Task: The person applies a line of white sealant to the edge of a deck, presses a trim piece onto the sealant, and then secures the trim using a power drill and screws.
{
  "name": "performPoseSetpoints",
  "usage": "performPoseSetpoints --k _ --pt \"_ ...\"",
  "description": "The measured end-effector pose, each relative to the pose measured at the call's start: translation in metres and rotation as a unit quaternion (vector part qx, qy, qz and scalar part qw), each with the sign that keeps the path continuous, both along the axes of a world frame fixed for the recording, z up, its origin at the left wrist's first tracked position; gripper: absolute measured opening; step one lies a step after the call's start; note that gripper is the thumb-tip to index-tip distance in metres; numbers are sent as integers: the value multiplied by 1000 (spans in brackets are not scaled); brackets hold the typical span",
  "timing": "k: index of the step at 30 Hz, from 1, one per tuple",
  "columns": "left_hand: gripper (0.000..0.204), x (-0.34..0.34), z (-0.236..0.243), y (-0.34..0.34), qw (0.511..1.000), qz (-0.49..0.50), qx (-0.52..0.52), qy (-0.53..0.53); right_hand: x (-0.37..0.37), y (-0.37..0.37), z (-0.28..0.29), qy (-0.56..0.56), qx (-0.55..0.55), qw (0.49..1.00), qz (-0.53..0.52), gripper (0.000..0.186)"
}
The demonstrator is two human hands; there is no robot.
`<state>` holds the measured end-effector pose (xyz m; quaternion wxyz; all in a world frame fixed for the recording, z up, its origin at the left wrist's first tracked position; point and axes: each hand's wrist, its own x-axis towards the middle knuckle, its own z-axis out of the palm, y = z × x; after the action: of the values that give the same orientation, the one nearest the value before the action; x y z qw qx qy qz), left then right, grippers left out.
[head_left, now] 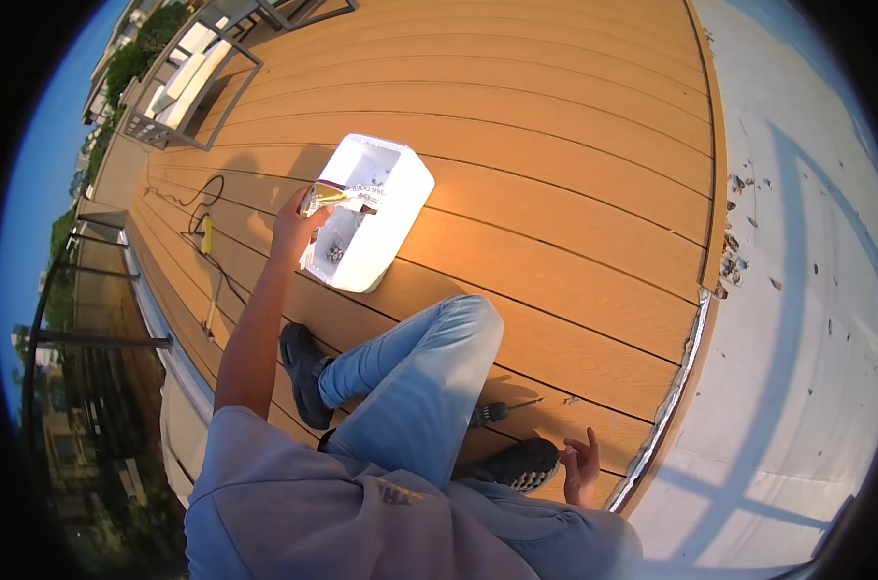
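My left hand [295,224] grips a small printed packet [325,197] over the middle of a white foam box [396,222] on the wooden deck. The box has two compartments, with small metal pieces [334,252] in the nearer one. My right hand [580,469] is down beside my black shoe [521,462], some fingers raised and others curled toward the thumb around something too small to make out. A drill [489,414] with a long bit lies between my legs, partly hidden by my knee.
Left of the box lie a yellow-handled tool [206,235] and a black cable [212,193]. Cushioned metal-framed furniture [193,82] stands at the upper left. A railing [100,340] runs along the left. A pale strip [777,290] with scattered debris borders the deck on the right.
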<state>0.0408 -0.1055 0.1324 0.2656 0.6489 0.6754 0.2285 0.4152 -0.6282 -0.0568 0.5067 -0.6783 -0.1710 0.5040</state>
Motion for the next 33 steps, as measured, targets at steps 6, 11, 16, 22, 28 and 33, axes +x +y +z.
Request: performPoseSetpoints --k 6,11,16,22,28,33 --pt "37 -33 -46 38 952 128 11 -278 26 -22 0 -60 -80 995 -12 65" --pt "40 -46 -77 64 944 155 -17 -289 46 -16 5 -85 -90 992 -7 63" --pt "41 -52 -107 91 946 161 -99 -263 57 -18 7 -103 -107 989 7 63" --pt "56 -56 -148 108 937 147 -205 -243 60 -32 10 -115 -147 982 31 65" --pt "71 -79 -195 120 951 157 -226 -145 59 -63 -1 -116 -188 975 25 65" --pt "69 -131 -205 131 984 92 -134 -75 52 -77 -26 -84 -180 980 34 63"
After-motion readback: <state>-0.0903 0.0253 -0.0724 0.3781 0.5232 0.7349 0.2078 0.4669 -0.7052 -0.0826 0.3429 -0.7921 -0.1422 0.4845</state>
